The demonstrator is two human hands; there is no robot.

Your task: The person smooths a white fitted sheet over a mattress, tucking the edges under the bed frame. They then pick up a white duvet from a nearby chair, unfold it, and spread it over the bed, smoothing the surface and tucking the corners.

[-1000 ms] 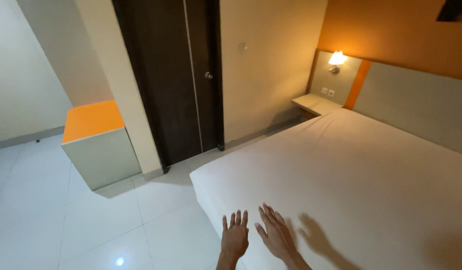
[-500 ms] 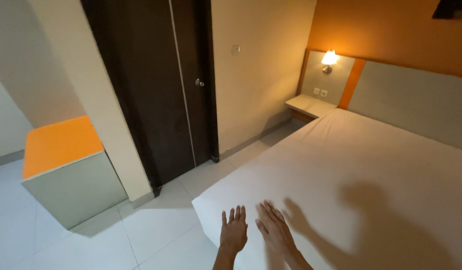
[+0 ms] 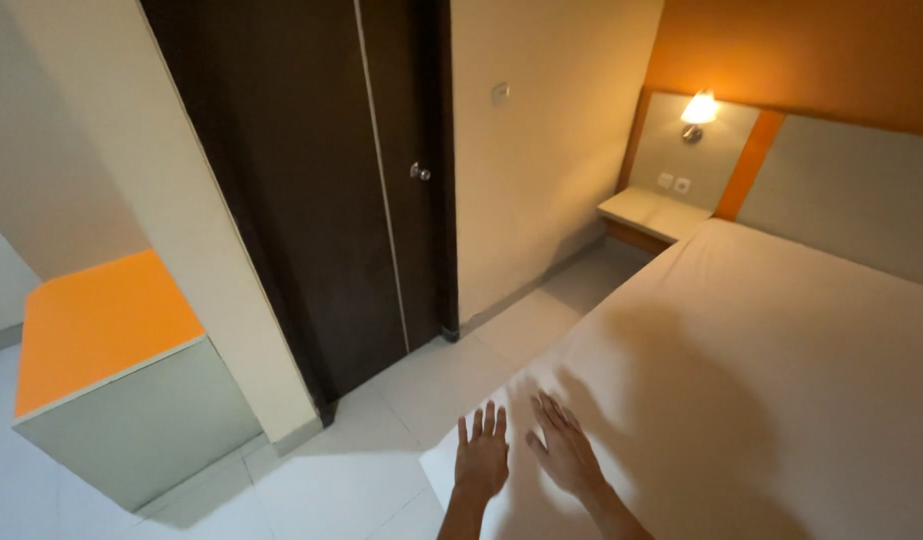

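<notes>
At far left, an orange-topped cabinet (image 3: 112,385) on white floor tiles (image 3: 332,480), then a dark door (image 3: 322,190) with a round knob (image 3: 420,172) and a cream wall beside it. Low in the middle, left hand (image 3: 482,458) and right hand (image 3: 564,455) side by side, palms down, each grip spread flat with fingers apart, pinching nothing, pressed on the near corner of the white sheet (image 3: 762,400) covering the bed. Farther right, a small shelf (image 3: 654,212) under a lit wall lamp (image 3: 698,110), against the grey and orange headboard (image 3: 842,190).
</notes>
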